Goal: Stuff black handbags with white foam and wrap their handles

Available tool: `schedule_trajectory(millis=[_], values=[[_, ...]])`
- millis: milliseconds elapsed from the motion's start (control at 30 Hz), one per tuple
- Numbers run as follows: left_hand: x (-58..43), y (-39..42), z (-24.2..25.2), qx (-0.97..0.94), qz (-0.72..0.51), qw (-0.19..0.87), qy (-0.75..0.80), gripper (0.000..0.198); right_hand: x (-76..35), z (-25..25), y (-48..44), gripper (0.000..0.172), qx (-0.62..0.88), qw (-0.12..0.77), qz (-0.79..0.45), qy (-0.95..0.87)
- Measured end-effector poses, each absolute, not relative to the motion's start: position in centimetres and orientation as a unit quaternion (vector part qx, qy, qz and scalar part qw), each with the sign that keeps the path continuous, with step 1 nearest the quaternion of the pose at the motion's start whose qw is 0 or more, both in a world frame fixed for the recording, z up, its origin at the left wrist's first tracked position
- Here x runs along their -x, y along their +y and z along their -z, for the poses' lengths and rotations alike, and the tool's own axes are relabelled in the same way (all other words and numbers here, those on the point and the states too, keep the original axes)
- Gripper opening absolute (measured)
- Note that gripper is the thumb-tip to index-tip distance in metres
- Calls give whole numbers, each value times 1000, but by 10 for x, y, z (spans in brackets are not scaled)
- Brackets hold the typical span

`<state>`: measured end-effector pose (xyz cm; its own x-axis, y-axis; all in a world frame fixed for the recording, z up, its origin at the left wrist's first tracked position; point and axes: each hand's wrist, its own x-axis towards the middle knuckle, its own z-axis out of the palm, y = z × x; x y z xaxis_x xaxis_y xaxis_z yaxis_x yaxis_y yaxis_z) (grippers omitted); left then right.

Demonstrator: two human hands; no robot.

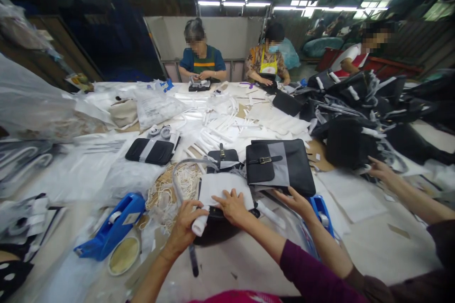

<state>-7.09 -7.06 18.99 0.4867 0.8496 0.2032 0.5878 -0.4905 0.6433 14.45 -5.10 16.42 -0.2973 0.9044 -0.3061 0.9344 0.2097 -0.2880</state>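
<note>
My left hand (pixel 185 228) is closed around a small white roll of wrapping (pixel 201 224), at the left side of a dark bag (pixel 218 231). With fingers spread, my right hand (pixel 232 206) presses flat on a white sheet (pixel 216 184) that lies over the bag's upper part. A clear-wrapped strap (pixel 177 177) arches up from behind my left hand. Just beyond the sheet is a small black buckled bag (pixel 223 156). To the right, a larger black bag with a grey band (pixel 280 163) rests by a co-worker's hand (pixel 296 203).
A blue tape dispenser (pixel 113 225) and a tape roll (pixel 124 255) sit at left, near a heap of pale cords (pixel 185 182). The co-worker's other hand (pixel 380 168) touches a black bag (pixel 350 144). More black bags pile up at right; several people work across the table.
</note>
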Motion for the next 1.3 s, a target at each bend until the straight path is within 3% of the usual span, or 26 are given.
schedule_trajectory(millis=[200, 300, 433, 500, 633, 667, 933, 1033, 1167, 1300], values=[[62, -30, -189, -757, -235, 397, 462, 30, -143, -170, -41, 46, -563, 85, 287, 770], [50, -4, -165, -683, -233, 448, 528, 39, -148, -170, -38, 52, -545, 54, 326, 771], [35, 17, -132, -666, -191, 431, 578, 34, -160, -173, -39, 41, -540, -7, 338, 771], [35, 19, -124, -660, -191, 421, 592, 33, -173, -174, -44, 36, -554, -71, 332, 760], [65, 13, -120, -629, -209, 372, 650, 37, -223, -165, -63, 30, -597, -327, 316, 661], [78, 10, -120, -614, -207, 358, 672, 37, -240, -159, -69, 30, -616, -358, 314, 628], [142, -26, -101, -502, -142, 346, 780, 23, -313, -128, -109, 35, -771, -221, 274, 531], [135, -27, -91, -484, -143, 389, 771, 23, -307, -150, -108, 33, -777, -244, 229, 534], [127, -24, -75, -445, -156, 438, 765, 34, -316, -194, -75, 29, -742, -317, 80, 586], [123, -20, -65, -481, -147, 434, 748, 44, -348, -233, -3, 35, -696, -276, -9, 663]])
